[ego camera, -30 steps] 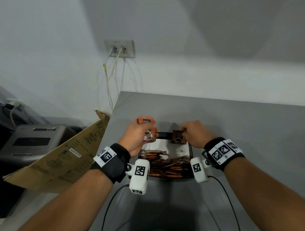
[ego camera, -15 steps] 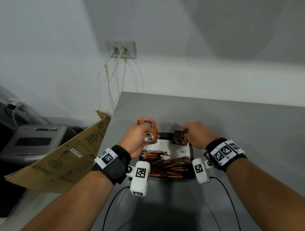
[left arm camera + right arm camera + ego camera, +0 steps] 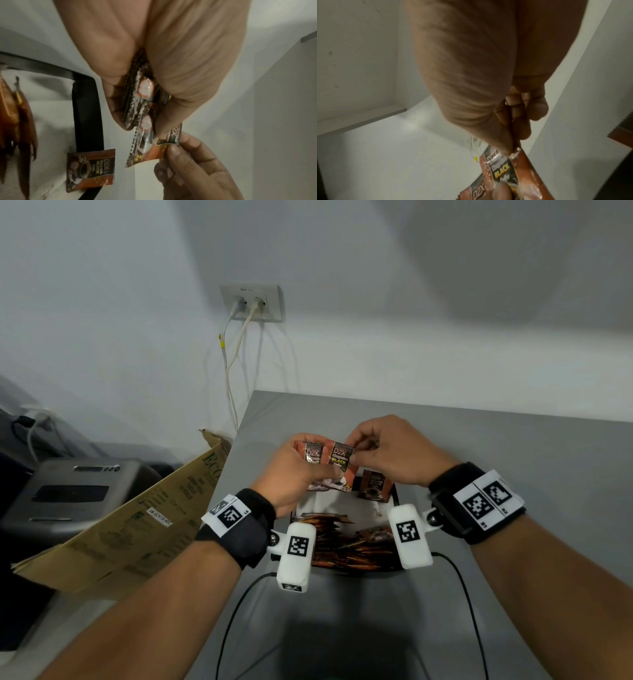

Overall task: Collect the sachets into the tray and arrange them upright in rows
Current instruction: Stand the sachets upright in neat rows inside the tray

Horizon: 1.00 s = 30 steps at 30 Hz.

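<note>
My left hand (image 3: pixel 301 470) holds a small stack of brown-and-orange coffee sachets (image 3: pixel 312 455) above the far end of the black tray (image 3: pixel 394 498). My right hand (image 3: pixel 380 450) pinches the top corner of the front sachet (image 3: pixel 340 460) of that stack. In the left wrist view the stack (image 3: pixel 137 102) sits between thumb and fingers, and the right hand's fingertips (image 3: pixel 173 150) grip the front sachet (image 3: pixel 154 151). One sachet (image 3: pixel 375 486) stands upright against the tray's far wall. Several sachets (image 3: pixel 349 546) lie in a pile at the tray's near end.
The tray sits on a grey table (image 3: pixel 513 474) with its left edge close by. A cardboard sheet (image 3: pixel 137 518) leans at the left, beside a grey machine (image 3: pixel 68 494). A wall socket (image 3: pixel 253 302) with white cables hangs behind. Black cables (image 3: pixel 462 594) run across the near table.
My right hand let go of the sachet it stood at the tray's far wall, rose and moved left, and now pinches the front sachet in my left hand. The left hand lifted slightly.
</note>
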Each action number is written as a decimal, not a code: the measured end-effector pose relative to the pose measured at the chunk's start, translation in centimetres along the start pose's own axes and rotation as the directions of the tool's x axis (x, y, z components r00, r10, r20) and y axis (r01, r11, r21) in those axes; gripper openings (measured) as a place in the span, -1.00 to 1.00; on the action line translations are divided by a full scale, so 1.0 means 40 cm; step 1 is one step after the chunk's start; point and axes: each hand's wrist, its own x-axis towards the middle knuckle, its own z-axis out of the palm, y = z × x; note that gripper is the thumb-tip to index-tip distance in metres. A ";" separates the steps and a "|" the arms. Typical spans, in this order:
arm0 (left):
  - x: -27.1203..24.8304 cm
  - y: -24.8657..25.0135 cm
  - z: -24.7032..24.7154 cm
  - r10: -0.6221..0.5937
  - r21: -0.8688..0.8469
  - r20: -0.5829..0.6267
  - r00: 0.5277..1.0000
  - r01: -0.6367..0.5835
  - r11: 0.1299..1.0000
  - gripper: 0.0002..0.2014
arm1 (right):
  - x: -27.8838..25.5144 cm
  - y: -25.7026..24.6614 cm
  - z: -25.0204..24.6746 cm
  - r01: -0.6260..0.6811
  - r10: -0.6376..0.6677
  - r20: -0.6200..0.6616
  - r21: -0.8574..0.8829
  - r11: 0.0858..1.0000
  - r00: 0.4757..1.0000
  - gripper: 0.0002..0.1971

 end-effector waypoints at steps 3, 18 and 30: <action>0.006 -0.009 -0.020 -0.024 0.024 -0.067 0.997 0.026 0.999 -0.48 | 0.013 0.015 0.010 -0.019 0.017 -0.018 -0.078 0.997 1.000 -0.87; 0.011 -0.039 -0.058 -0.068 0.078 -0.223 0.972 0.087 0.993 -0.72 | 0.067 0.111 0.109 -0.099 0.122 0.027 -0.428 0.898 0.992 -0.81; -0.002 -0.030 -0.051 -0.093 0.057 -0.188 0.978 0.106 0.993 -0.76 | 0.071 0.128 0.131 -0.105 0.125 0.011 -0.467 0.878 0.992 -0.84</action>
